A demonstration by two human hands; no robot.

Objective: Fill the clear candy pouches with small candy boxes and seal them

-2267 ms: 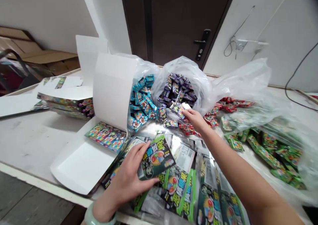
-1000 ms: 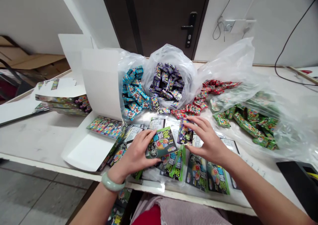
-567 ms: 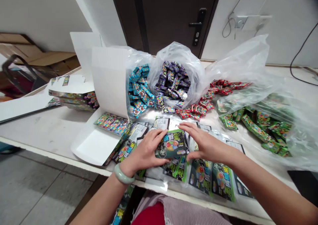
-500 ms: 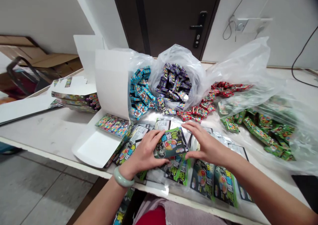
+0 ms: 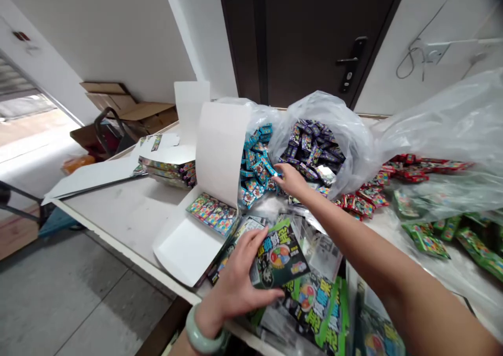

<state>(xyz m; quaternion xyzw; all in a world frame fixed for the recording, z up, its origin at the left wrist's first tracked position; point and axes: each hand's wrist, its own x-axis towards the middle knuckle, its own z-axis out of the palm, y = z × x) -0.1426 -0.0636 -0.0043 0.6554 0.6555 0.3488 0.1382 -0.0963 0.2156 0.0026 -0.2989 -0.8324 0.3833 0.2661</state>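
My left hand (image 5: 241, 274), with a pale green bangle on its wrist, grips the left edge of a black and green printed pouch (image 5: 281, 256). More such pouches (image 5: 310, 298) lie beneath it in clear plastic. My right hand (image 5: 291, 180) reaches forward to the blue candy packets (image 5: 251, 172) spilling from a clear bag. Its thumb and forefinger close on one small blue packet (image 5: 270, 167) at the right side of that pile. Purple packets (image 5: 314, 143) fill the bag just beyond this hand.
An open white box (image 5: 188, 240) with a row of colourful packets stands on the left, near stacked display boxes (image 5: 168, 170). Red packets (image 5: 361, 201) and green packets (image 5: 426, 240) lie to the right under clear plastic bags. A dark door (image 5: 306, 46) is behind the table.
My right hand has left the pouch and moved forward to the blue packets. My left hand still holds the pouch. The view has turned left.
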